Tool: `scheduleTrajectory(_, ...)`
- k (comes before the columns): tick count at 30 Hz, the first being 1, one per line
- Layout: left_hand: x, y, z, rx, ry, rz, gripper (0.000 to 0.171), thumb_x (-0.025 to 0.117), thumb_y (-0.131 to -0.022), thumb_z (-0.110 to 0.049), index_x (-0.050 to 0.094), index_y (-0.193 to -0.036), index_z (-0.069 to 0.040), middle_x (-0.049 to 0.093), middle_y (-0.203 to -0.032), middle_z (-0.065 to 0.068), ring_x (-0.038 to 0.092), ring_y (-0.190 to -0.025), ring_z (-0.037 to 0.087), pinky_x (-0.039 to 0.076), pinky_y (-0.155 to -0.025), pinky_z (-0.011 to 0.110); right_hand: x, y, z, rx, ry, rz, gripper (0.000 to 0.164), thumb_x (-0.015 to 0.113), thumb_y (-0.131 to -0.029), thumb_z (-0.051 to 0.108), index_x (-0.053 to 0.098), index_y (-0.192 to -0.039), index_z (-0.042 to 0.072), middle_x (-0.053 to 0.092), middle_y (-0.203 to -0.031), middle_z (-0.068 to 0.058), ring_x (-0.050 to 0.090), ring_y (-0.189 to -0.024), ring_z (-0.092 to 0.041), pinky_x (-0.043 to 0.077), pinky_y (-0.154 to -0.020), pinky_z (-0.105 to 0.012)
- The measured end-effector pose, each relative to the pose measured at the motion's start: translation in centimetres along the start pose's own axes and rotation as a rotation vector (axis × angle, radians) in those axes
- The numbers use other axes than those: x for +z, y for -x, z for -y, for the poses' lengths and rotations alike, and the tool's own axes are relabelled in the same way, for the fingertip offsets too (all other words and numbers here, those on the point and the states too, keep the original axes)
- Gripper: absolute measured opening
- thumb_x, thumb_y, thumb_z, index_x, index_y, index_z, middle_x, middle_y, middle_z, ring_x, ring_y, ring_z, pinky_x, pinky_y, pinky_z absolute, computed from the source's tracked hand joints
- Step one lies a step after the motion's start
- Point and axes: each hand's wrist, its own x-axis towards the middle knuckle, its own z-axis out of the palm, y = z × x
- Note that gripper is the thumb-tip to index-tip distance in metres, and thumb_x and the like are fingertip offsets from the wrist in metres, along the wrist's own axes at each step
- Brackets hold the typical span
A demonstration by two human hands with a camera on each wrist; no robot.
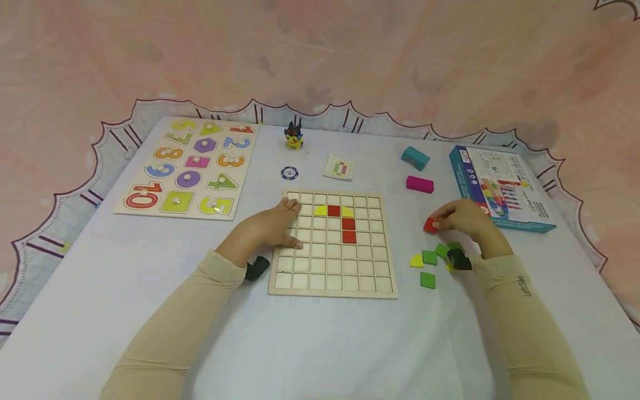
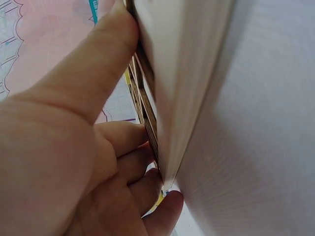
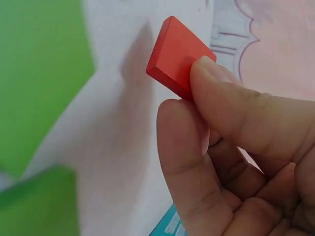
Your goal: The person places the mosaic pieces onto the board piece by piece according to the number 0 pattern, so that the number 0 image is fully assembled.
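One white-covered table (image 1: 320, 350), cloth lightly creased near front; pinkish patterned backdrop (image 1: 320, 50) behind, with a pale scalloped border (image 1: 200, 109) outlined in dark purple. Wall or hanging fabric, can't tell.

Writing: teal-and-white box (image 1: 520, 191) at far right has printed text and colourful pictures, too small to read. Right sleeve (image 1: 530, 316) carries lettering starting "Let's", rest unclear. Puzzle board (image 1: 212, 161) at far left shows numerals, 1, 2, 3, 4, 5, 7, 8 and 10 readable, plus knobbed shapes. Chip (image 1: 289, 173) marking illegible; card (image 1: 340, 168) beside it has a small coloured grid.

Right hand (image 1: 465, 219): thumb and index finger pinch a red tile (image 3: 174, 54), held right of the grid board (image 1: 325, 266), near loose green tiles (image 1: 427, 280) and a yellow piece (image 1: 416, 260). Left hand (image 1: 270, 225): thumb spread away from the fingers, resting on the grid board's left edge. Three red squares (image 1: 348, 236) and two yellow quarter-rounds (image 1: 321, 210) sit in its upper cells. Behind: figurine (image 1: 294, 138), teal block (image 1: 415, 158), magenta block (image 1: 420, 184).
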Motion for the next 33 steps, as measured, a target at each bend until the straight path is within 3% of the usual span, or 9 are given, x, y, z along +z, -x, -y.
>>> scheduleTrajectory(9, -0.1, 0.1, -0.2, 0.0, -0.008, 0.005, 0.098, 0.066, -0.081, -0.043, 0.008, -0.147, 0.001, 0.004, -0.154, 0.017, -0.003, -0.142, 0.033, 0.01, -0.115, 0.046, 1.2, -0.1, 2.5, -0.091, -0.009, -0.008, 0.032, 0.065, -0.084, 0.014, 0.065, -0.111, -0.003, 0.063, -0.109, -0.017, 0.054, -0.095, -0.026, 0.046, -0.09, -0.044)
scheduleTrajectory(21, -0.1, 0.0, -0.1, -0.008, 0.006, 0.006, 0.097, 0.065, -0.081, -0.043, 0.008, -0.147, 0.0, 0.003, -0.155, 0.016, -0.004, -0.142, 0.032, 0.009, -0.116, 0.045, 3.8, -0.5, 5.7, -0.172, -0.071, 0.049, 0.026, 0.066, -0.082, 0.007, 0.067, -0.105, -0.004, 0.067, -0.105, -0.015, 0.059, -0.088, -0.02, 0.051, -0.08, -0.03)
scheduleTrajectory(33, -0.1, 0.0, 0.0, 0.001, 0.001, 0.007, 0.098, 0.066, -0.081, -0.043, 0.008, -0.147, 0.0, 0.003, -0.154, 0.016, -0.003, -0.142, 0.032, 0.01, -0.115, 0.045, 7.4, -0.8, 8.6, -0.231, -0.039, 0.13, 0.018, 0.066, -0.083, 0.008, 0.071, -0.099, 0.001, 0.067, -0.099, -0.01, 0.05, -0.089, -0.021, 0.044, -0.078, -0.028)
